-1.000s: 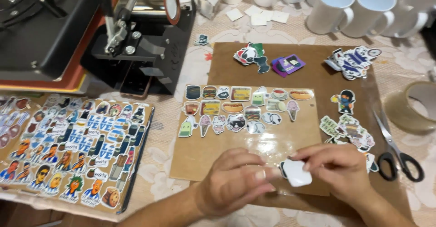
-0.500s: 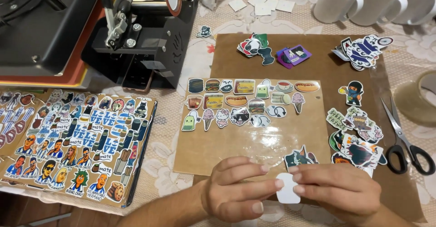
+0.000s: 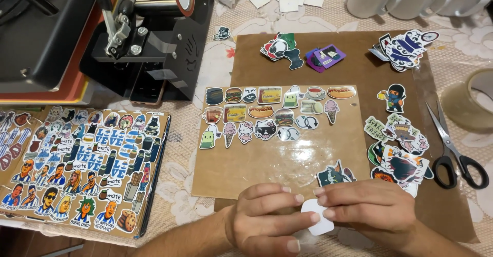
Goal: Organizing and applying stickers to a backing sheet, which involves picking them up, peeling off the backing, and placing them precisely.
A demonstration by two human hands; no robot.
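Brown board lying across table, clear film sheet resting on it, rows of stickers filling upper half. Left hand and right hand both pinching small white sticker at near edge, fingertips closing on it from either side. Risk: sticker creasing or tearing under tight pinch; wrist brushing loose sticker pile, scattering it toward scissors.

Both hands, left and right, are bare, with bare forearms, short trimmed nails and no sleeves showing.
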